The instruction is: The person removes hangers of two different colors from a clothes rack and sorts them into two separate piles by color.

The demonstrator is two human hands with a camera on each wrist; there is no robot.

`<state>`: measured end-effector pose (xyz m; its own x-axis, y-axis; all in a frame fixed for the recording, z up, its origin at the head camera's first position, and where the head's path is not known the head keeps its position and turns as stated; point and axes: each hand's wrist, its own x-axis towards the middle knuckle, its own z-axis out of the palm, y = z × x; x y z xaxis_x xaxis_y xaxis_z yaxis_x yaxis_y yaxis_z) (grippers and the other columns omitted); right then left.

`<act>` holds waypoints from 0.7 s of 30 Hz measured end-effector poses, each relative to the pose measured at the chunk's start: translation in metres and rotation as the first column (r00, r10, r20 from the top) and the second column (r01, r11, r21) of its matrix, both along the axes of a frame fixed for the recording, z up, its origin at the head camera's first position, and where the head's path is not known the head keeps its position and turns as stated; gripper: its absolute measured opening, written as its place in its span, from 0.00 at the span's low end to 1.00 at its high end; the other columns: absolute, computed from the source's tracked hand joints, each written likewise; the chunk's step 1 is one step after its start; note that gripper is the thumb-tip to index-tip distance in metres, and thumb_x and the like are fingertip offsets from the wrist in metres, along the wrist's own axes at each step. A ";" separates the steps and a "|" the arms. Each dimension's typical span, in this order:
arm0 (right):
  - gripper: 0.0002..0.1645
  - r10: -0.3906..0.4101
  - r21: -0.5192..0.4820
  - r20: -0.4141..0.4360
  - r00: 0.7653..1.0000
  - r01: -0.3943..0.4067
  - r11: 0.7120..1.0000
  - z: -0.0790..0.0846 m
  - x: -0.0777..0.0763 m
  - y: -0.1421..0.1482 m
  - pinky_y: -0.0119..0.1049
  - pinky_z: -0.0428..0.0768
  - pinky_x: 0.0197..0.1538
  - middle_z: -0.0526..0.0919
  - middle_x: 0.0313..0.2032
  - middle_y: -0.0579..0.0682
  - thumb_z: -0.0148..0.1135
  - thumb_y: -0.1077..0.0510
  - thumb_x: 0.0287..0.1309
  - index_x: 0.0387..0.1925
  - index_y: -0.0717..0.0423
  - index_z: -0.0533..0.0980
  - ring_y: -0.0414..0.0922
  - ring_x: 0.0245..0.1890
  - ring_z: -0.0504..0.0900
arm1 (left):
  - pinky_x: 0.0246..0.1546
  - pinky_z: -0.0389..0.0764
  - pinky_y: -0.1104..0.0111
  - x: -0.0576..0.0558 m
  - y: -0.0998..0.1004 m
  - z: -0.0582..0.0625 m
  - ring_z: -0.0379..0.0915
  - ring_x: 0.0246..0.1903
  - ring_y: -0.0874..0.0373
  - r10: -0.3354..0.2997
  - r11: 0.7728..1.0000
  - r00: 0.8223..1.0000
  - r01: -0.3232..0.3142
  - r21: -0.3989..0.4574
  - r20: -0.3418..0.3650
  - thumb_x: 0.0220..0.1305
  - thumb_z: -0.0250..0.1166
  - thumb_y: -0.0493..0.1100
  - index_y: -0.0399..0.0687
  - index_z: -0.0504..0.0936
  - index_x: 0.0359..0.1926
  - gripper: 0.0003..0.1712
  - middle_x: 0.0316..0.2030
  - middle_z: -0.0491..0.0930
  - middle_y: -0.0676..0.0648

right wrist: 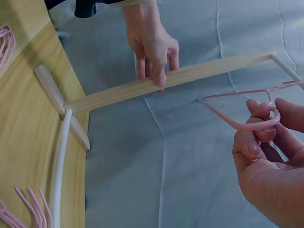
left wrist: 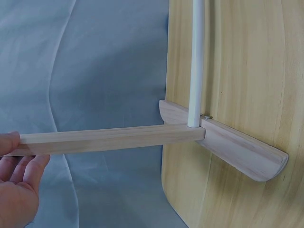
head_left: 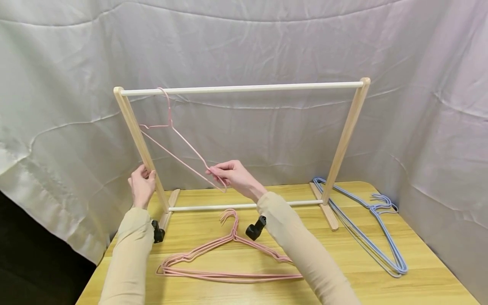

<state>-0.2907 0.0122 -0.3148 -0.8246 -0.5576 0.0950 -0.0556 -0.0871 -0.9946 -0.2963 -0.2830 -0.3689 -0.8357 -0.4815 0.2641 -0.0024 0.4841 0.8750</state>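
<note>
A pink clothes hanger [head_left: 189, 145] hangs by its hook over the white top rail [head_left: 244, 88] of a small wooden rack, near the left end. My right hand [head_left: 237, 177] pinches its lower right corner; the right wrist view shows thumb and fingers around that pink corner [right wrist: 259, 125]. My left hand [head_left: 142, 185] grips the rack's left wooden post [head_left: 136, 133] about midway down. In the left wrist view, thumb and fingers [left wrist: 37, 171] hold that post from both sides.
Several pink hangers [head_left: 232, 277] lie stacked on the wooden table [head_left: 213, 292] in front of the rack. Several blue hangers [head_left: 389, 237] lie at the right, partly beneath the right post [head_left: 345, 140]. A grey curtain [head_left: 244, 51] stands behind.
</note>
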 end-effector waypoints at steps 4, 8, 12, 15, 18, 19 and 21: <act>0.21 -0.003 -0.024 0.018 1.000 0.004 1.000 0.001 0.000 -0.001 0.26 0.65 0.28 0.82 0.23 0.40 0.54 0.66 0.70 0.56 0.82 0.73 0.34 0.25 0.72 | 0.66 0.58 0.46 0.000 0.000 0.000 0.55 0.66 0.38 0.000 1.000 1.000 0.000 0.004 -0.008 0.73 0.56 0.38 0.38 0.75 0.64 0.22 0.61 0.77 0.31; 0.20 -0.006 -0.050 0.013 1.000 0.006 0.999 0.001 0.001 -0.001 0.25 0.65 0.28 0.81 0.22 0.40 0.54 0.67 0.70 0.54 0.83 0.72 0.35 0.24 0.70 | 0.67 0.58 0.46 0.000 -0.001 0.000 0.55 0.68 0.38 0.000 1.000 1.000 0.000 0.003 -0.013 0.73 0.56 0.38 0.37 0.75 0.64 0.21 0.61 0.77 0.30; 0.20 -0.008 -0.067 0.005 1.000 0.008 0.998 0.000 0.001 -0.001 0.25 0.63 0.27 0.81 0.21 0.40 0.54 0.69 0.69 0.54 0.85 0.72 0.35 0.23 0.69 | 0.68 0.57 0.46 0.000 -0.001 0.000 0.56 0.68 0.37 0.001 1.000 1.000 -0.001 0.001 -0.020 0.73 0.56 0.37 0.37 0.75 0.64 0.21 0.60 0.77 0.30; 0.20 -0.005 -0.070 -0.001 1.000 0.005 0.998 0.000 0.001 -0.001 0.25 0.63 0.26 0.80 0.20 0.41 0.54 0.69 0.69 0.53 0.86 0.72 0.34 0.22 0.68 | 0.67 0.57 0.46 0.000 -0.001 0.000 0.56 0.67 0.37 0.002 1.000 1.000 -0.002 -0.004 -0.024 0.72 0.56 0.37 0.36 0.76 0.63 0.21 0.60 0.78 0.30; 0.19 -0.004 -0.072 -0.009 1.000 0.003 0.997 -0.001 0.002 -0.001 0.25 0.62 0.25 0.79 0.19 0.41 0.54 0.69 0.69 0.53 0.86 0.72 0.34 0.22 0.67 | 0.65 0.57 0.47 0.000 -0.001 -0.001 0.56 0.66 0.38 0.005 1.000 1.000 -0.005 -0.006 -0.026 0.72 0.56 0.37 0.37 0.77 0.62 0.20 0.60 0.78 0.31; 0.19 -0.004 -0.076 -0.010 1.000 0.003 0.997 -0.001 0.002 0.000 0.25 0.62 0.25 0.79 0.19 0.41 0.54 0.69 0.69 0.53 0.86 0.72 0.34 0.21 0.66 | 0.65 0.57 0.47 0.000 -0.001 -0.001 0.56 0.66 0.38 0.006 1.000 1.000 -0.006 -0.007 -0.024 0.72 0.56 0.37 0.36 0.77 0.62 0.20 0.60 0.78 0.31; 0.20 -0.004 -0.083 -0.010 1.000 0.003 0.997 -0.001 0.002 0.000 0.25 0.62 0.25 0.80 0.20 0.40 0.54 0.70 0.69 0.53 0.87 0.71 0.34 0.22 0.67 | 0.64 0.57 0.47 0.000 -0.001 0.000 0.56 0.65 0.39 0.007 1.000 1.000 -0.007 -0.008 -0.023 0.72 0.56 0.37 0.37 0.77 0.61 0.20 0.60 0.78 0.31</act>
<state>-0.2888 0.0120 -0.3161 -0.8252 -0.5448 0.1494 -0.0665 -0.1689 -0.9834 -0.2958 -0.2838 -0.3694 -0.8257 -0.4852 0.2876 0.0144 0.4915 0.8708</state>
